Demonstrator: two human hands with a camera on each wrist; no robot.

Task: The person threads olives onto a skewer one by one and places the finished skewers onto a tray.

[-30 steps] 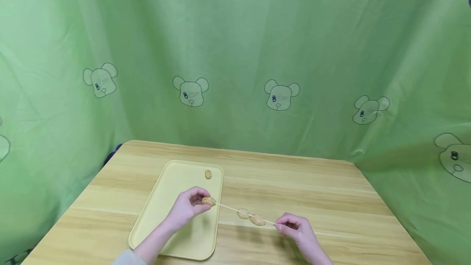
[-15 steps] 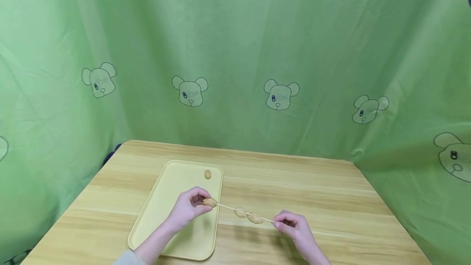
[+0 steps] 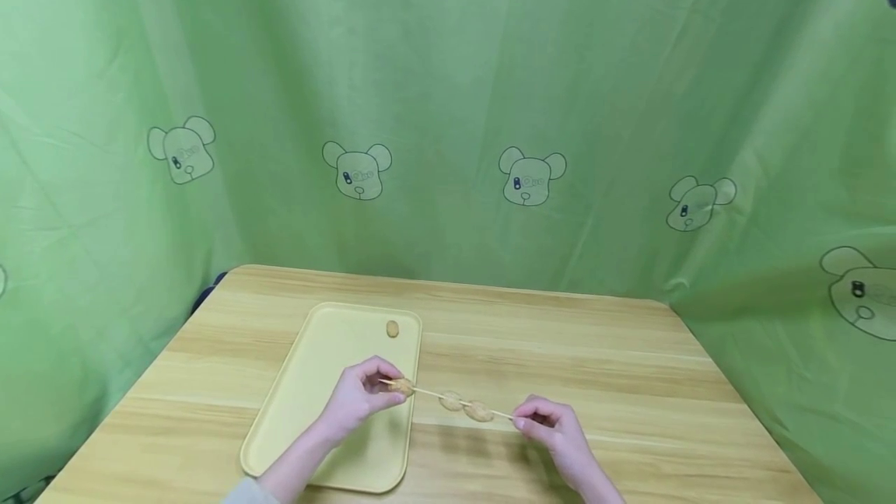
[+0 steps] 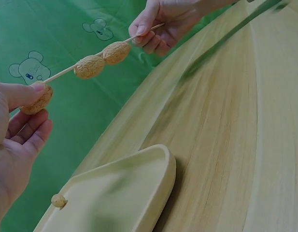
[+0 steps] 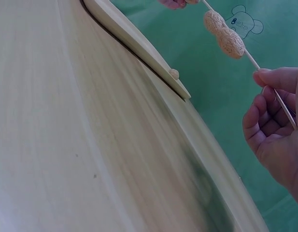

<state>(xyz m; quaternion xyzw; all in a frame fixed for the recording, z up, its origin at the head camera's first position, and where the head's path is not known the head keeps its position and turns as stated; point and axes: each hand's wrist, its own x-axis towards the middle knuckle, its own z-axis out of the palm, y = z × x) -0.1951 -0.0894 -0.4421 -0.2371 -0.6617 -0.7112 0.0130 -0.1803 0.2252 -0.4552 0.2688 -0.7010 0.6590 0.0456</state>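
Two hands and a skewer, lower centre of the head view. The left hand (image 3: 355,401), thumb set against curled fingers, pinches a tan, wrinkled, oval piece (image 4: 36,102); the right hand (image 3: 560,435) pinches a thin, pale wooden stick (image 3: 428,393), whose rear length crosses the palm in the right wrist view. The stick slopes gently down to the right, well above the brown wood-grain table (image 3: 560,348). Two similar tan ovals (image 4: 103,60) sit touching on its middle; a smaller loose one (image 3: 392,329) lies in the upper right corner of the pale yellow, rectangular plastic tray (image 3: 301,411). The stick's tip seems to emerge beyond the held piece — within the left hand's grasp. Good practice, as judged here: pinch the piece by its flanks, fingertips out of the tip's line; push straight along the stick, since a sideways load could snap it — and squeeze lightly, lest the piece crack.
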